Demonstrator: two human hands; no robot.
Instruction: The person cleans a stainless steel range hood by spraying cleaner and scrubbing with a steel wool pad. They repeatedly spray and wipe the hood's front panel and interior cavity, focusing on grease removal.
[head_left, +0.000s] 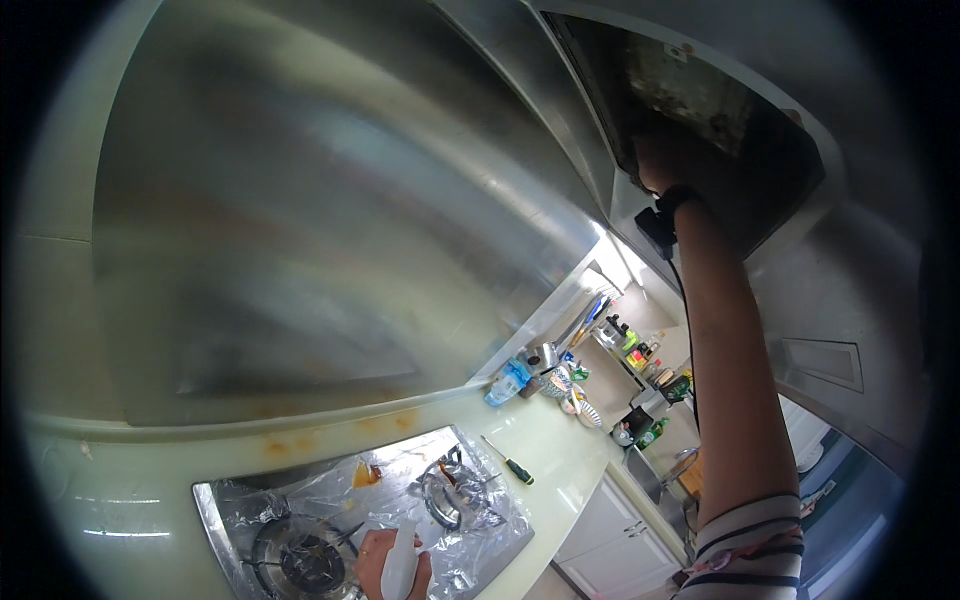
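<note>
My left hand (370, 564) is at the bottom of the head view, its fingers wrapped around a white plastic object, apparently the top of a spray bottle (401, 566). It is in front of a gas hob (206, 510) covered in clear plastic film (394, 499). My right arm stretches up into the dark opening of a range hood (776, 176). Shadow covers my right hand (651, 161) near the opening's left edge, so its fingers and anything in them cannot be made out. A black band and small device (657, 231) with a cable sit at that wrist.
A screwdriver (514, 466) lies on the counter (577, 457) right of the hob. Beyond are a blue pouch (508, 382), striped bowls (587, 412), a sink (643, 476) and a shelf of bottles (637, 349). A metal backsplash (300, 225) rises behind the hob.
</note>
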